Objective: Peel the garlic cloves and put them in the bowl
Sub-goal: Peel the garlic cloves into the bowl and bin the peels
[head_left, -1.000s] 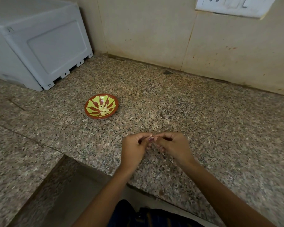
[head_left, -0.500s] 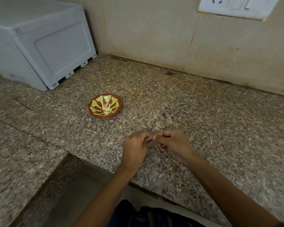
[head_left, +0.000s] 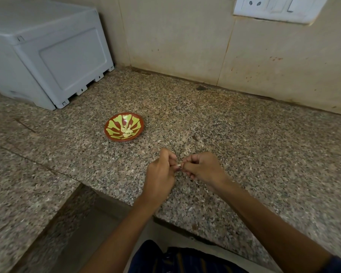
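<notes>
Both hands meet low in the middle of the view, over the near part of the speckled granite worktop (head_left: 244,138). The left hand (head_left: 159,174) has its fingers curled inward, and the right hand (head_left: 202,168) is curled the same way, knuckles up. Between their fingertips the 2 hands pinch a small pale garlic clove (head_left: 178,165); only a sliver of it shows, so whether skin remains on it cannot be told.

From the hands, the bowl (head_left: 114,133) sits toward 10 o'clock, well apart from them, resting on the worktop. It is a shallow red-brown dish with yellow-green petal shapes fanning out from its middle. A small heap of peeled garlic cloves (head_left: 127,130) lies in its centre.

Further along toward 10 o'clock, a white plastic appliance (head_left: 47,56) stands in the far left corner against the beige tiled wall (head_left: 185,46). At about 1 o'clock, high on that wall, is a white switch and socket plate (head_left: 278,8). At 6 o'clock, under the forearms, dark striped clothing (head_left: 181,259) shows past the edge of the worktop.
</notes>
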